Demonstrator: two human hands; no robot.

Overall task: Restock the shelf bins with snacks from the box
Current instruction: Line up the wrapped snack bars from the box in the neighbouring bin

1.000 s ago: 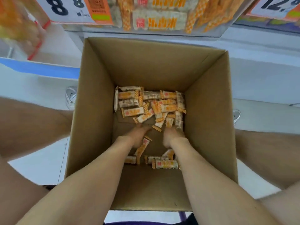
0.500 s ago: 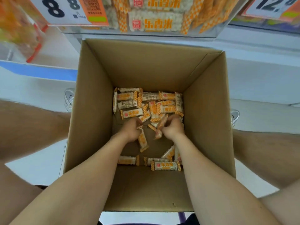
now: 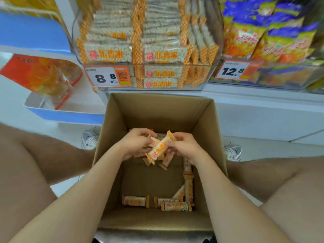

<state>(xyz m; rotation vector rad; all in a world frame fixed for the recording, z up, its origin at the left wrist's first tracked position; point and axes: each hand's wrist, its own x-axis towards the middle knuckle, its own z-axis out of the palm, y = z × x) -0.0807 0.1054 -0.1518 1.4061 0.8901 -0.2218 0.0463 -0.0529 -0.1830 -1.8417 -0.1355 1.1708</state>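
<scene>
Hands meet inside the open cardboard box (image 3: 157, 109), over its far half, with a bunch of snack bars (image 3: 158, 149) clutched between them. The left hand (image 3: 135, 144) curls its fingers round the left side of the bunch, and the right hand (image 3: 186, 148) grips the right side. One bar lies slantwise across the top between them, and more wrappers, white with orange-checked ends, poke out below the fingers.

On the box floor a few loose bars (image 3: 176, 206) lie along the near wall, and others run up beside the right wall. The middle of the floor shows bare cardboard.

Just beyond the far wall of the box stands the clear shelf bin (image 3: 157, 89), packed in rows with the same orange-and-white bars. A price tag (image 3: 107, 77) reading 8.8 is fixed to its front at the left. To the right, a second tag (image 3: 232, 70) reads 12.8 below blurred blue and orange bags (image 3: 263, 37). At the far left a red-orange packet (image 3: 40, 76) rests on a blue-edged shelf (image 3: 66, 116).

The person's bare legs flank the box, with a pale shoe (image 3: 89, 140) on the floor at its left and another (image 3: 232, 152) at its right.
</scene>
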